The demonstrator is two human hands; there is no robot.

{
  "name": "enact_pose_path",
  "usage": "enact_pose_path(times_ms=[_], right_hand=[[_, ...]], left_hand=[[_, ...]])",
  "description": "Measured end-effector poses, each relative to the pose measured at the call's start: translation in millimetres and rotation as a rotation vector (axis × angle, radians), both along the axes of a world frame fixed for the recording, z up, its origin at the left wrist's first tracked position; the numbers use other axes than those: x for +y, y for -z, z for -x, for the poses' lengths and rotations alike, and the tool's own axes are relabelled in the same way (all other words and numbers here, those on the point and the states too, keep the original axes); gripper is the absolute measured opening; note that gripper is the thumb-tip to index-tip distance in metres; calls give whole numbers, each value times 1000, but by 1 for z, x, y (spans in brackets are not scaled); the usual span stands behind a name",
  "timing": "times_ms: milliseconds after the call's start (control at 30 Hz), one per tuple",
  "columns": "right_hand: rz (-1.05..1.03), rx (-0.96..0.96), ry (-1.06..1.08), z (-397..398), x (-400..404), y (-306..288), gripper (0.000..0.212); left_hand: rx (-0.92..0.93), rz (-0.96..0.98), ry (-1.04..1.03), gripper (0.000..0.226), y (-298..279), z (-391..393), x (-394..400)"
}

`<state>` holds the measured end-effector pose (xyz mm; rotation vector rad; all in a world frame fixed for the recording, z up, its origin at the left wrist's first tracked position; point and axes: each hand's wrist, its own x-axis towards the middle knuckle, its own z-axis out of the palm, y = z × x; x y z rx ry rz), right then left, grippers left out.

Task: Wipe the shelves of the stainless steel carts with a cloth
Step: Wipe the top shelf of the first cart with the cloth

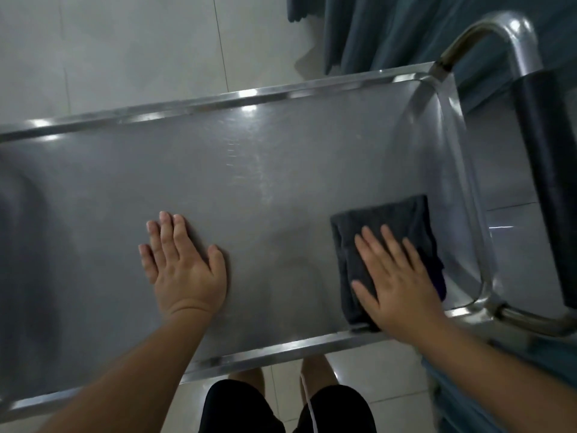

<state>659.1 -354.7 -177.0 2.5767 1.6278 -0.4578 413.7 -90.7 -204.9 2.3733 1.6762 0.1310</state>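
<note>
The top shelf of a stainless steel cart (pixel 249 170) fills most of the view, with a raised rim all round. A folded dark grey cloth (pixel 396 220) lies flat near the shelf's right end, close to the near rim. My right hand (pixel 396 276) presses on the cloth with straight, spread fingers. My left hand (pixel 184 260) rests flat on the bare steel near the middle of the shelf, fingers straight, holding nothing.
The cart's tubular handle (pixel 524 48) with a black grip (pixel 549 170) curves round the right end. A dark teal curtain (pixel 390 29) hangs beyond the far right corner. Pale floor tiles (pixel 125 48) lie behind the cart, and my legs stand below the near rim.
</note>
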Motion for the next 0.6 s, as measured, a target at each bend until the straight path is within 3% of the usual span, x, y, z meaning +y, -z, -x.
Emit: enact_pose_path(times_ms=[100, 200, 600], right_hand=[[68, 17, -59, 27, -40, 0, 73], [90, 10, -83, 19, -23, -1, 75], [-54, -44, 104, -102, 276, 6, 78]], left_hand=[[-4, 0, 1, 81, 1, 0, -1], [12, 1, 14, 81, 2, 1, 0], [36, 18, 14, 83, -5, -4, 4]])
